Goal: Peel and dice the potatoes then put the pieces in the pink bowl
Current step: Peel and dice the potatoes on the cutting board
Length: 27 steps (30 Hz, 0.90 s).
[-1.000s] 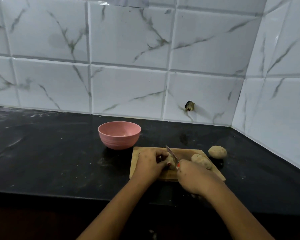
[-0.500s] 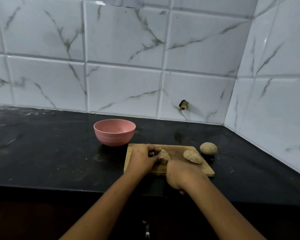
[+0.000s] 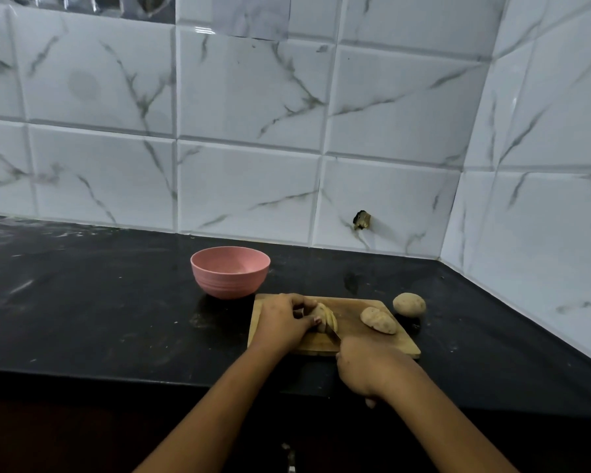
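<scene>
Potato (image 3: 326, 317), partly sliced, lies on the wooden board (image 3: 355, 307), with the pink bowl (image 3: 230, 271) at its 10 o'clock. The left hand (image 3: 282, 320) curls round it, and the right hand (image 3: 365, 367) grips the knife (image 3: 334, 335), blade against its near side. At 3 o'clock a second potato (image 3: 378, 320) lies on the board and a third potato (image 3: 409, 304) just off it.

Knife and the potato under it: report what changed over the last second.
The knife, blade raised over the held potato a second ago, now lies low against its near end; the right hand has drawn back nearer the body. The left hand keeps its grip on it. The pink bowl, the potato on the board and the potato on the counter stayed put.
</scene>
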### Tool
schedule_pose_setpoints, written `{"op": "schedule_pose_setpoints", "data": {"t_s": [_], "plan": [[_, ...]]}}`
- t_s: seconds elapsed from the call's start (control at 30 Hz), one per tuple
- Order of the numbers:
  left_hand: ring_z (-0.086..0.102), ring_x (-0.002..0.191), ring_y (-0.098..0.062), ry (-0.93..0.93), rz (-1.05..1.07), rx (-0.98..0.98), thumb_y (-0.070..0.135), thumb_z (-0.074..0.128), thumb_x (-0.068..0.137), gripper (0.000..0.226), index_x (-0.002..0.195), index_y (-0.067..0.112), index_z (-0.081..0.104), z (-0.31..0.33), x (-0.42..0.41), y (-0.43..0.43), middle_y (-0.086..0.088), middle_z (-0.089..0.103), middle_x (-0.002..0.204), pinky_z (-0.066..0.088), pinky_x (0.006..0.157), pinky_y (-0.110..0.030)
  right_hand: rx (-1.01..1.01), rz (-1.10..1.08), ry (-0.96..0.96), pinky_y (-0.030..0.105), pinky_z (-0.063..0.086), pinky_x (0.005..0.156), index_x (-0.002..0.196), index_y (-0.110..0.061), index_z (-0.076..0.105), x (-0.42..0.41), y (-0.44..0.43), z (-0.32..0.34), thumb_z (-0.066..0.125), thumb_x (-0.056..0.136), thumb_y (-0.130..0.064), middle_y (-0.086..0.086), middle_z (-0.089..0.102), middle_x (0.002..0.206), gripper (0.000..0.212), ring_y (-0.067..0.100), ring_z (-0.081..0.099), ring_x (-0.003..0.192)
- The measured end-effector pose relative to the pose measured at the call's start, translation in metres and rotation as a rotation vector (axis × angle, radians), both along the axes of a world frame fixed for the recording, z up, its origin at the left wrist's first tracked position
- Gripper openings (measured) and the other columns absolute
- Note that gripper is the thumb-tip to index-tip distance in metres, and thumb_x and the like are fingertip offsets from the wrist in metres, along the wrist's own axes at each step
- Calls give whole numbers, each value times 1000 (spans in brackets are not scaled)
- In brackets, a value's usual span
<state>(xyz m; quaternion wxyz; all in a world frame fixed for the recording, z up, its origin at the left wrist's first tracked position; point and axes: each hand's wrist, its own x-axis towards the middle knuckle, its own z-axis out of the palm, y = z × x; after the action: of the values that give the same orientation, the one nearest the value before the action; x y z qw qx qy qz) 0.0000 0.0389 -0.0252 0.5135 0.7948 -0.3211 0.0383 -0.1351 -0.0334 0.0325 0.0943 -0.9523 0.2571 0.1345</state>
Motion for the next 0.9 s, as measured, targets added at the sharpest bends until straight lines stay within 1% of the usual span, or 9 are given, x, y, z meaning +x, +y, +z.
{"op": "schedule_pose_setpoints", "data": {"t_s": [0.07,0.13,0.3,0.33,0.47,0.6,0.73,0.8,0.9], "plan": [[60,91,-1,-10,5,-19,20,76,78,28,106,16,71,0,-2,0,4,68,106,41,64,2,9,-5,-21,31,51,66,93,-12,56,-1,-3,3,40,100,-20,5,60,79,19,14,56,56],[61,89,-1,-19,3,-22,21,76,78,26,103,16,71,1,-4,1,4,69,103,41,65,2,-13,-3,-32,32,49,66,99,-11,60,1,-3,5,39,100,-19,5,61,82,22,15,57,62],[60,89,1,-21,8,14,23,76,78,25,103,20,70,2,-6,1,8,67,101,39,63,3,-170,-19,-51,31,41,75,120,-14,57,11,10,-2,50,96,-21,5,61,115,26,21,59,101],[60,90,1,-19,10,21,24,76,79,26,104,21,70,2,-5,1,8,67,101,39,63,3,-182,-23,-65,31,40,75,122,-15,55,13,11,-4,50,96,-22,5,61,117,27,21,58,101],[58,92,1,16,1,42,24,73,81,26,106,24,68,3,-6,2,11,64,103,43,60,-4,-215,-59,-103,27,42,71,121,-15,56,16,8,-5,50,98,-25,3,61,113,26,16,54,87],[59,98,-1,35,3,38,24,73,81,27,107,25,67,2,-6,1,10,66,107,44,68,-8,-234,-76,-75,27,42,69,124,-16,56,13,1,-2,52,96,-21,3,61,117,28,16,57,95],[60,96,0,31,5,5,22,74,80,25,105,25,69,0,-6,0,13,66,100,43,70,-6,-214,-45,-126,29,42,72,126,-16,54,5,-6,3,49,96,-19,3,58,119,30,19,58,104],[61,97,-1,19,10,-6,21,74,80,25,104,24,70,-1,-7,0,13,67,98,43,74,-6,-183,-38,-207,29,42,71,124,-17,53,1,-8,6,44,98,-21,2,57,115,28,19,57,101],[60,99,-2,19,2,10,19,72,82,24,105,23,70,0,-9,0,12,68,98,47,84,-14,-113,3,-261,28,43,68,121,-18,54,2,-8,7,38,101,-25,-1,53,97,26,15,56,88]]}}
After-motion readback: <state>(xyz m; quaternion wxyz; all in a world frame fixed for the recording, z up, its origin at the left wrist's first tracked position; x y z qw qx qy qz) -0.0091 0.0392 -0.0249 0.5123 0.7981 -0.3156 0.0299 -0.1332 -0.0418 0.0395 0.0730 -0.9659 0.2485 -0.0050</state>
